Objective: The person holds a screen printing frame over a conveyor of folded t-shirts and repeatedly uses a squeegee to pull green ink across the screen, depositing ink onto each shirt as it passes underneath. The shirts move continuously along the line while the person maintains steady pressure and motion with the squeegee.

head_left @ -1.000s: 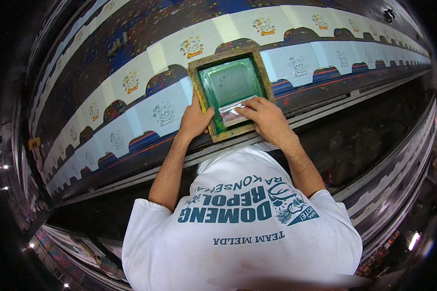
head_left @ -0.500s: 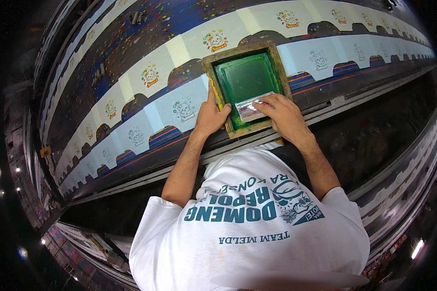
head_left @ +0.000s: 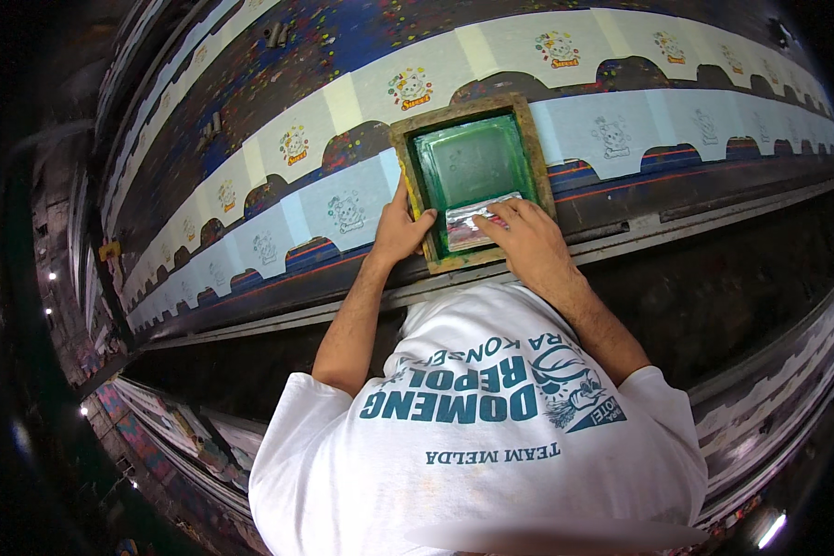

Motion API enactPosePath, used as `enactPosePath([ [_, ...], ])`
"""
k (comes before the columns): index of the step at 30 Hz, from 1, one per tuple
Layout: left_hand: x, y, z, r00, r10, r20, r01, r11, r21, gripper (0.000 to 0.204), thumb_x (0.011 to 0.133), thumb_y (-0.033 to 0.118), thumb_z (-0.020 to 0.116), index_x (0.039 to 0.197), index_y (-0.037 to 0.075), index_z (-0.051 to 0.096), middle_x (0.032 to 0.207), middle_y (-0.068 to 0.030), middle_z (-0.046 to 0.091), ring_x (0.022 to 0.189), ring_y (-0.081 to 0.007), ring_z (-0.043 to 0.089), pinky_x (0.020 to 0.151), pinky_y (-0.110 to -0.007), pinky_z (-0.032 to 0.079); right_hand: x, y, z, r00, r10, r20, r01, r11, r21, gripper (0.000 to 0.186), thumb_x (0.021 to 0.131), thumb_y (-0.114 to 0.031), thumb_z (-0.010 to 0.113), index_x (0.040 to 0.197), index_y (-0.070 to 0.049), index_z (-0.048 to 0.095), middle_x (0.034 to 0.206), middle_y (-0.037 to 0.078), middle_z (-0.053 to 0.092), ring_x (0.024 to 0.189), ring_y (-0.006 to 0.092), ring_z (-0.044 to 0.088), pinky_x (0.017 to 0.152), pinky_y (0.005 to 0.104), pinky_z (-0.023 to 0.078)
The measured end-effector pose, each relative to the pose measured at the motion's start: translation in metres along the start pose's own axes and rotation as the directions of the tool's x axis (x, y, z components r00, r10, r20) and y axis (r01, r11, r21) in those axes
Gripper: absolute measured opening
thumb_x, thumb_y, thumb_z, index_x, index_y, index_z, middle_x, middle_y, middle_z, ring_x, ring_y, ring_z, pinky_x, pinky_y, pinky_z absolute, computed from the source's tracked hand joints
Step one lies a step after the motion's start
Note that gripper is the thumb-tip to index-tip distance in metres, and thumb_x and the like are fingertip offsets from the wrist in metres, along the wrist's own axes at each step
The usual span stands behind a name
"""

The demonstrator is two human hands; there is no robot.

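Observation:
A wooden screen-printing frame [head_left: 458,113] with green-stained mesh [head_left: 468,159] lies on the near row of pale blue cut sheets. My left hand [head_left: 401,227] grips its left rail, thumb on the inner side and forefinger stretched along the outside. In my right hand [head_left: 536,246] is a squeegee [head_left: 468,230] covered in shiny silvery wrap, held inside the frame close to its near rail. The fingers press over the squeegee's top, and its lower edge is hidden. Wet green ink shines on the mesh. The sheet under the frame cannot be seen.
Light blue sheets with grey bear outlines [head_left: 347,213] run along the near table edge. Beyond them lies a row of cream sheets with coloured bear prints [head_left: 410,88]. Small metal cylinders [head_left: 275,35] stand on the paint-specked tabletop. A metal rail [head_left: 621,232] borders the near side.
My right hand and the squeegee have come closer to the frame's near rail. The mesh beyond looks lighter and glossier. My left hand keeps its hold; the whole view has shifted slightly.

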State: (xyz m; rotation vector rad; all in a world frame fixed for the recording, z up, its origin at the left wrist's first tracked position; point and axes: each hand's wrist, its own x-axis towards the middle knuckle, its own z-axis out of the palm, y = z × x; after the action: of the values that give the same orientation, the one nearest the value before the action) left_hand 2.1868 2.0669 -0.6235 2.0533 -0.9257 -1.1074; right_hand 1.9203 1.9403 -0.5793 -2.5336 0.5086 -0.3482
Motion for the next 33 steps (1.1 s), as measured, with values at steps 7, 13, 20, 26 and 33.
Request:
enactPosePath([
  [7,0.003,0.000,0.000,0.994,0.109,0.001,-0.108,0.989,0.100,0.101,0.095,0.013,0.070,0.177,0.011,0.011,0.088,-0.0200,0.080,0.053,-0.0286,0.073,0.050,-0.040,0.062,0.024,0.015,-0.015,0.996,0.046,0.070,-0.059,0.979,0.196,0.046,0.088,0.006,0.063,0.130,-0.008,0.077,0.122,0.015,0.074,0.117,0.0354,0.067,0.105,0.0463,0.055],
  [13,0.001,0.007,-0.002,0.993,0.114,0.016,-0.115,0.986,0.121,0.102,0.095,0.018,0.070,0.176,0.007,0.009,0.092,-0.0228,0.080,0.053,-0.0312,0.073,0.055,-0.042,0.065,0.107,0.050,-0.009,0.994,0.109,-0.008,-0.109,0.994,0.014,0.054,0.085,0.001,0.077,0.136,-0.017,0.076,0.119,0.013,0.076,0.117,0.0354,0.069,0.102,0.0476,0.058],
  [20,-0.001,0.015,-0.004,0.999,0.038,0.031,-0.042,0.990,0.136,0.102,0.095,0.021,0.069,0.176,0.007,0.009,0.099,-0.0232,0.081,0.059,-0.0318,0.075,0.064,-0.043,0.066,0.058,0.018,-0.010,0.987,0.134,0.085,-0.140,0.988,0.068,0.046,0.090,0.007,0.064,0.130,-0.010,0.078,0.127,0.014,0.075,0.120,0.0360,0.068,0.105,0.0477,0.056],
  [26,-0.002,0.019,-0.007,0.997,0.008,0.077,-0.017,0.992,0.127,0.107,0.095,0.026,0.068,0.176,0.004,0.000,0.095,-0.0236,0.081,0.053,-0.0313,0.073,0.064,-0.044,0.066,0.012,-0.012,-0.011,0.982,0.163,0.094,-0.174,0.978,0.117,0.047,0.088,0.008,0.066,0.130,-0.010,0.078,0.125,0.014,0.076,0.121,0.0366,0.068,0.106,0.0470,0.055],
  [33,-0.005,0.023,-0.011,0.996,0.031,0.085,-0.040,0.993,0.114,0.108,0.095,0.030,0.067,0.176,0.003,0.002,0.092,-0.0243,0.081,0.053,-0.0313,0.073,0.067,-0.045,0.065,0.102,0.046,-0.007,0.992,0.125,0.034,-0.128,0.985,0.118,0.043,0.087,0.009,0.065,0.125,-0.007,0.080,0.117,0.018,0.079,0.111,0.0424,0.072,0.100,0.0513,0.057],
])
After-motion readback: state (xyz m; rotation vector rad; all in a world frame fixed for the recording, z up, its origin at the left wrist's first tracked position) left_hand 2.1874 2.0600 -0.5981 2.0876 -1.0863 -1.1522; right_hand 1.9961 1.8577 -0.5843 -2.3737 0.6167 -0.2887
